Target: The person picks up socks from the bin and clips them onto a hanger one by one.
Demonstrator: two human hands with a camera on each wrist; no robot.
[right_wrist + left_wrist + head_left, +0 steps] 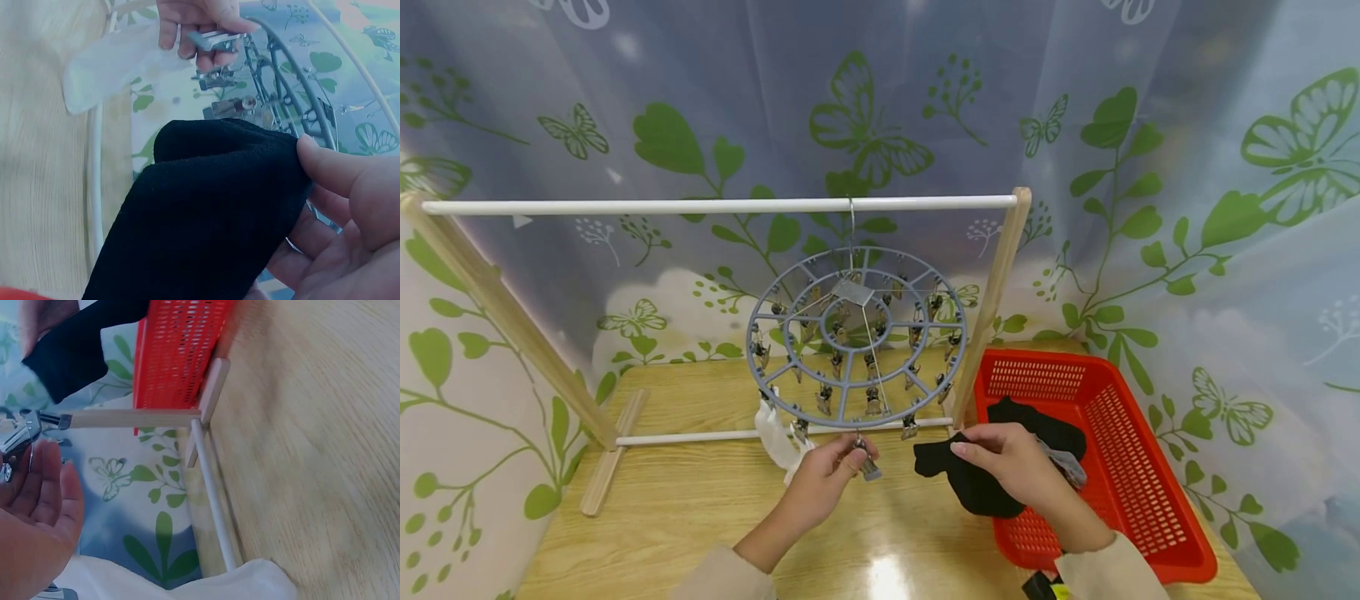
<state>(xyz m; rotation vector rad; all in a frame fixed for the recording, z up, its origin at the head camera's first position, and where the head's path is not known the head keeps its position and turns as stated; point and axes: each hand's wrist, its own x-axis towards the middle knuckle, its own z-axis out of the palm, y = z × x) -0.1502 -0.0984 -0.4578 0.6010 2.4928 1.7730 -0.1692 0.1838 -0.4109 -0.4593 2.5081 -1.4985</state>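
My left hand (820, 479) pinches a metal clip (869, 468) hanging from the front of a round grey drying hanger (853, 291). In the left wrist view the clip (25, 434) lies between thumb and fingers, its jaws pointing toward the basket. My right hand (1011, 467) holds a black sock (981, 490) by its upper edge, just right of the hanger. The right wrist view shows the sock (194, 219) hanging, its upper edge folded over and pinched by thumb and fingers. A white sock (772, 435) hangs at the hanger's front left, beside my left hand.
Several other metal clips dangle from the rings. The hanger hooks over a white rod (722, 206) on a wooden stand (992, 308). To the right, a red basket (1037, 358) contains black cloth (1052, 429) and grey cloth (1067, 467). A patterned curtain stands behind.
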